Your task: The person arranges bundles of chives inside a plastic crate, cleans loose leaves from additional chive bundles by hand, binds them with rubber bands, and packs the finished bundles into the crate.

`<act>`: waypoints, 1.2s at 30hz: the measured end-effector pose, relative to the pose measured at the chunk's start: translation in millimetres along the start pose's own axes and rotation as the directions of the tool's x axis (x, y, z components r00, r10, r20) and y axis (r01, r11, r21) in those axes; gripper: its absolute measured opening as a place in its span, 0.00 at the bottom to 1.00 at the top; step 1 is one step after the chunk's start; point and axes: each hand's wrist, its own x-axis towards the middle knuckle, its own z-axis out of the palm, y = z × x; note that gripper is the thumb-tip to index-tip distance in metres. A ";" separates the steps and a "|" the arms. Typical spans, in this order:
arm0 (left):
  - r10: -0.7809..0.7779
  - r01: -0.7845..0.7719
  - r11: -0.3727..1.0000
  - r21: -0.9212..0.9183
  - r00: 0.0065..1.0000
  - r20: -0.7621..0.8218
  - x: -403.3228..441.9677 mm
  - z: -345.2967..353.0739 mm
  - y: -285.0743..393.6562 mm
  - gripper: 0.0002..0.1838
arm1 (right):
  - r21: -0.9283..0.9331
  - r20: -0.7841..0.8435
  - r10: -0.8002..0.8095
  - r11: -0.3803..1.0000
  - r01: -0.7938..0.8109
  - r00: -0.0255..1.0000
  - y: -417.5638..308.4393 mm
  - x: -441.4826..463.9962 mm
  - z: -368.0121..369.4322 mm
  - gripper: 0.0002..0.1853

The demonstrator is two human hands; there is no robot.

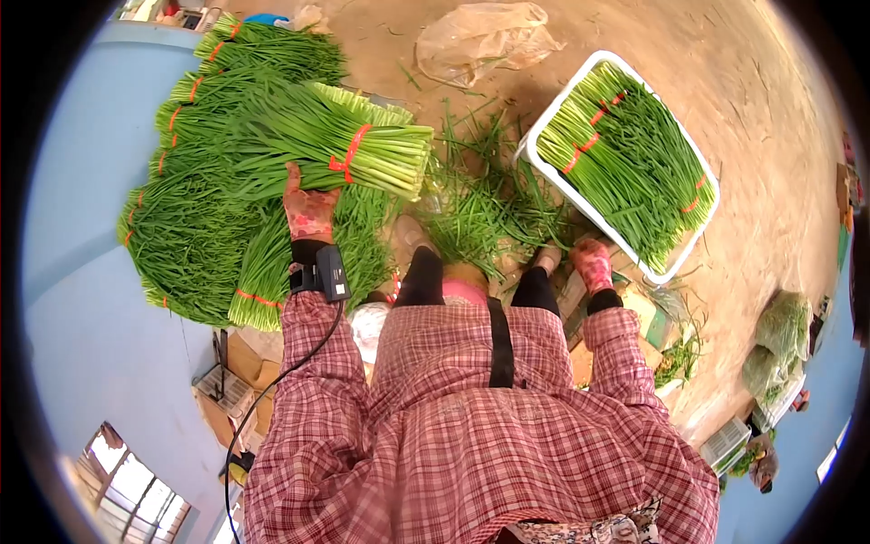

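Note:
My left hand (310, 210), in a stained glove, grips a large bundle of green stalks (390, 156) tied with a red band, its pale cut ends pointing right. Beneath and behind it lies a pile of similar banded bundles (204, 218) against the blue wall. My right hand (593, 265), also gloved, is beside the lower left side of a white crate (546, 178); its fingers are curled and I cannot make out whether they hold anything. Banded green bundles (625, 154) fill the crate.
Loose green stalks (494, 199) litter the floor between my feet and the crate. A crumpled plastic bag (485, 38) lies ahead. Cardboard boxes (246, 372) stand at lower left. Green mesh sacks (781, 340) are at far right, with a person (763, 461) near them.

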 end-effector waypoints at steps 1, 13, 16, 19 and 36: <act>0.032 -0.030 0.999 0.018 0.995 -0.090 0.9 -1.4 -1.0 0.25 | -0.099 0.030 -0.013 0.995 0.016 0.999 -32.5 -20.5 -6.0 0.28; -0.300 0.127 0.881 0.457 0.895 0.329 -111.1 82.9 -31.7 0.34 | 0.370 -0.012 -1.000 -0.031 0.929 -0.028 -314.3 -106.4 -18.1 0.45; -0.445 0.464 0.883 0.075 0.774 0.451 -91.2 78.9 -37.6 0.36 | 0.624 -0.025 -0.968 0.181 0.760 0.251 -325.2 -114.9 -24.4 0.43; -0.450 0.110 0.476 0.873 0.883 0.134 -66.2 47.2 -23.5 0.35 | 0.532 -0.035 -0.903 0.347 0.772 0.429 -331.4 -123.8 -49.7 0.39; 0.076 -0.572 0.517 0.637 0.772 0.631 -109.0 118.3 -104.9 0.40 | 0.639 -0.259 -0.796 0.283 0.715 0.547 -302.2 -154.2 -119.5 0.21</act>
